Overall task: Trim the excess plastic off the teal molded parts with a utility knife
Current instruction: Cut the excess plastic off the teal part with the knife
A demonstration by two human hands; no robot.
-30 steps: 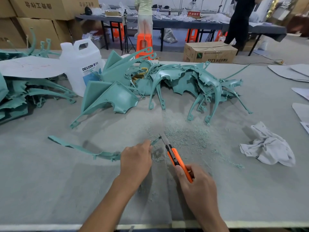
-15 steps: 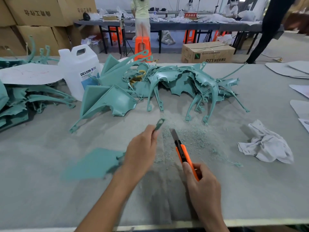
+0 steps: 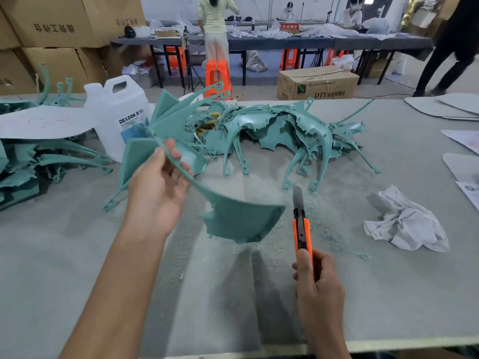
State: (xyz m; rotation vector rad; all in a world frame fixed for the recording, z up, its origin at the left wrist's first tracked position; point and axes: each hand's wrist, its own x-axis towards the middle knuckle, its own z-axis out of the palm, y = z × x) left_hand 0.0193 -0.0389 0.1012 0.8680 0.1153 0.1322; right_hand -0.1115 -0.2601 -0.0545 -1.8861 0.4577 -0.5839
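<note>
The left hand [image 3: 158, 195] is pinching one teal part [image 3: 238, 221] by its strip, wide end slanting down-right, while the right hand [image 3: 318, 288] is gripping one utility knife [image 3: 302, 229] — blade pointing away.

Observed of the operator: only two arms are in sight, from mid-forearm to fingertips. Left hand [image 3: 155, 193] and right hand [image 3: 317, 283] are bare, as are the left forearm [image 3: 111, 294] and right forearm [image 3: 326, 338]. Both forearms are slim, wrists narrow, fingers long.
</note>
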